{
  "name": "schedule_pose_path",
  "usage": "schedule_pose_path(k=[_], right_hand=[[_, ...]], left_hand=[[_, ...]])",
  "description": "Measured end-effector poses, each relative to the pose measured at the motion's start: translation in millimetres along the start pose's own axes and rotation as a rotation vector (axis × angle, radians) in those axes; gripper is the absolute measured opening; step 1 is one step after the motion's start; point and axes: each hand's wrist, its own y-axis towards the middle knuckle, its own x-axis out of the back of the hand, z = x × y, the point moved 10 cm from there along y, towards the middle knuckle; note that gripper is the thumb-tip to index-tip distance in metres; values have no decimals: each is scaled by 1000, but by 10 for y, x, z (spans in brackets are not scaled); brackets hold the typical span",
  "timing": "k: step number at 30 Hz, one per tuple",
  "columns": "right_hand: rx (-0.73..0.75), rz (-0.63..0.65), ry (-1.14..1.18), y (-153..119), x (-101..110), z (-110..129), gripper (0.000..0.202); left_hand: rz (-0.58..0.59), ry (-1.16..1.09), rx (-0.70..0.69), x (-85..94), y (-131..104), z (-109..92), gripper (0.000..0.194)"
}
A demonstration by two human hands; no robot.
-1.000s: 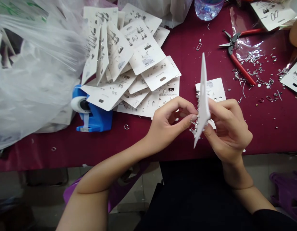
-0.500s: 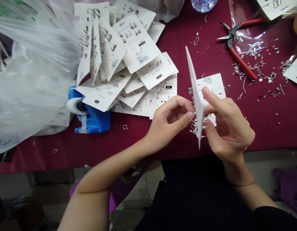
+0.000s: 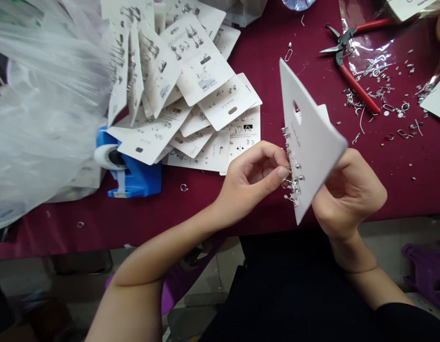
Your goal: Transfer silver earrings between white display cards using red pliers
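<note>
A white earring card (image 3: pixel 308 137) stands tilted between my hands, with several small silver earrings (image 3: pixel 294 183) along its left side. My left hand (image 3: pixel 258 178) pinches at the card's left side, thumb against forefinger, on an earring. Behind the card's right part is my right hand (image 3: pixel 351 194); its fingertips are hidden by the card. Part of another white card (image 3: pixel 323 113) shows on the table behind the held one.
A pile of earring cards (image 3: pixel 205 71) lies at the upper left, beside a blue tape dispenser (image 3: pixel 141 178) and a plastic bag (image 3: pixel 45 118). Red-handled pliers (image 3: pixel 357 85) and scattered metal pieces (image 3: pixel 387 99) are at the right on the dark red table (image 3: pixel 205 209).
The held card has turned from nearly edge-on, so its broad face now shows. My right hand's fingers have gone behind it. My left hand has hardly moved.
</note>
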Motion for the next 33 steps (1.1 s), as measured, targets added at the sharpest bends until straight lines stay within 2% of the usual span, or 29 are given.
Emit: schedule_pose_path(k=[4, 8, 10, 12, 16, 19, 24, 27, 33], right_hand=[[-11, 21, 35, 14, -32, -13, 27], [26, 58, 14, 3, 1, 42, 27], [57, 103, -26, -42, 15, 75, 27], [100, 161, -82, -116, 7, 103, 27], [142, 239, -150, -282, -53, 70, 24], [143, 229, -143, -350, -83, 26, 23], [147, 212, -124, -382, -110, 17, 24], [118, 196, -99, -386, -95, 0, 25], [47, 183, -34, -391, -83, -57, 25]], left_hand=[[-30, 76, -19, 40, -1, 34, 17], [-74, 219, -222, 11, -49, -181, 8], [-82, 290, -263, -49, -117, -238, 10], [-116, 344, -209, -71, -205, -186, 11], [-267, 369, -42, 30, -449, 57, 16], [-346, 359, -73, 90, -591, 125, 5], [-439, 359, -211, 141, -681, 67, 14], [-467, 352, -229, 148, -690, 52, 22], [-434, 237, -220, 119, -693, 107, 40]])
